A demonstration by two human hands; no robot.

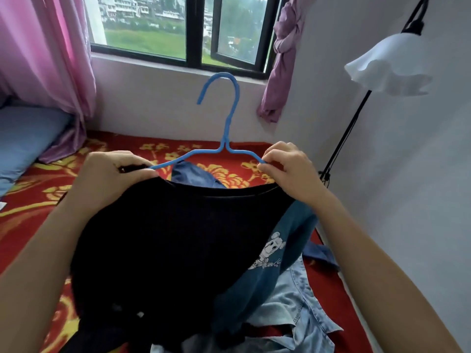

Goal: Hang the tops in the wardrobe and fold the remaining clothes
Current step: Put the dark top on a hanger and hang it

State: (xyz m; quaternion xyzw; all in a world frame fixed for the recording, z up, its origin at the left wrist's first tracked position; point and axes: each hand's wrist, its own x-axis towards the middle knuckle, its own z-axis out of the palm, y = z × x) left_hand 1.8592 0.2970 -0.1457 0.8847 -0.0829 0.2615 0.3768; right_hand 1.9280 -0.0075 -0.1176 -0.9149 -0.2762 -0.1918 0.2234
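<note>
I hold a black top [163,240] up over the bed, its neckline stretched between my hands. A blue wire hanger [224,138] stands upright above the neckline, hook pointing up. My left hand [109,179] grips the top's left shoulder together with the hanger's left arm. My right hand [290,166] pinches the hanger's right end and the top's right shoulder. Beneath the top lie a teal shirt with a white cartoon print [270,253], a light blue denim garment [295,309] and a dark blue piece [193,174].
The bed has a red blanket with yellow flowers [33,194] and a blue pillow [23,141] at the left. A floor lamp with a white shade [387,64] stands by the right wall. Pink curtains [46,59] flank the window [178,29].
</note>
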